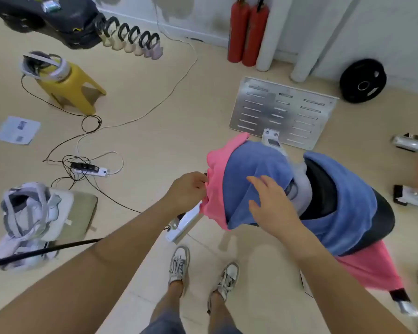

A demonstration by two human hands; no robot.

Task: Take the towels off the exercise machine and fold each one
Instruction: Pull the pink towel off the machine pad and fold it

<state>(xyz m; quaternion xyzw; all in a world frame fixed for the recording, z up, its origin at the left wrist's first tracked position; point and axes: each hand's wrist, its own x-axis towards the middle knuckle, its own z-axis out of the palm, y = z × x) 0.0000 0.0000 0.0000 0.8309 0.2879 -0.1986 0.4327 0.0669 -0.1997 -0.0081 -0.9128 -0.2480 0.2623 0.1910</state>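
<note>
Both grips are at the near bundle. The left grip (187,189) is clamped on the edge of the near pink towel (214,201), fingers curled round the cloth at its 9 o'clock side. The right grip (273,208) is apart, fingers straight and spread, lying flat on the near blue towel (251,172) that covers the pink one.

Location of task items: the near pink and near blue towels hang together, blue over pink, on a raised part of the exercise machine (321,189), just right of frame centre. A second blue towel (348,201) lies over the black seat (383,220) at 4 o'clock. A second pink towel (372,268) hangs below it, toward 5 o'clock. The machine's metal footplate (282,109) is at 1 o'clock.

Progress: judged early. Four towels counted, all on the machine; none seen folded anywhere in view. White-and-grey heap (27,213) at 8 o'clock: cannot tell what it is, but it does not read as a folded towel. The step in hand looks like freeing the first pair. Cannot say whether the pink comes out from under the blue or both lift together.

Left to do: remove all four, fold each. No surface for folding shows. The floor at 9 o'clock carries cables (87,126) and a power strip (89,168).
</note>
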